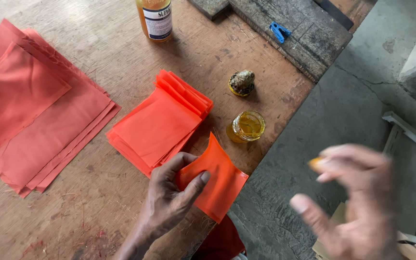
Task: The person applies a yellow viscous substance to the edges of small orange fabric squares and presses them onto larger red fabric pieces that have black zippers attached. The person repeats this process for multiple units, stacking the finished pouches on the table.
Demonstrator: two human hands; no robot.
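We're looking at a bright orange square of thin fabric (217, 180), low in the middle of the frame, right at the edge of the worn wooden tabletop (97, 202). It's smooth and slightly glossy, one corner peaking upward, its lower part curling over the table's rim. The left hand (169, 197) has it pinched, thumb pressed on top and fingers curled behind, so that grip is closed on the cloth.

Over at the lower right, the right hand (357, 197) is a blur above the grey concrete floor (314, 125). Its fingers look spread and loosely curved, and there's a small yellow-orange smear at a fingertip; we can't tell what that is, nor whether the hand truly holds anything.

Just left of the held piece sits a neat stack of orange fabric squares (157, 123), fanned at the upper corner. At far left lies a larger pile of duller red-orange cloth sheets (39, 110) with frayed edges, cut off by the frame. A small open glass jar of yellow liquid (247, 126) stands near the table edge, a crusted lid (242, 82) above it, and an amber bottle with a label (155, 19) is cropped at the top.
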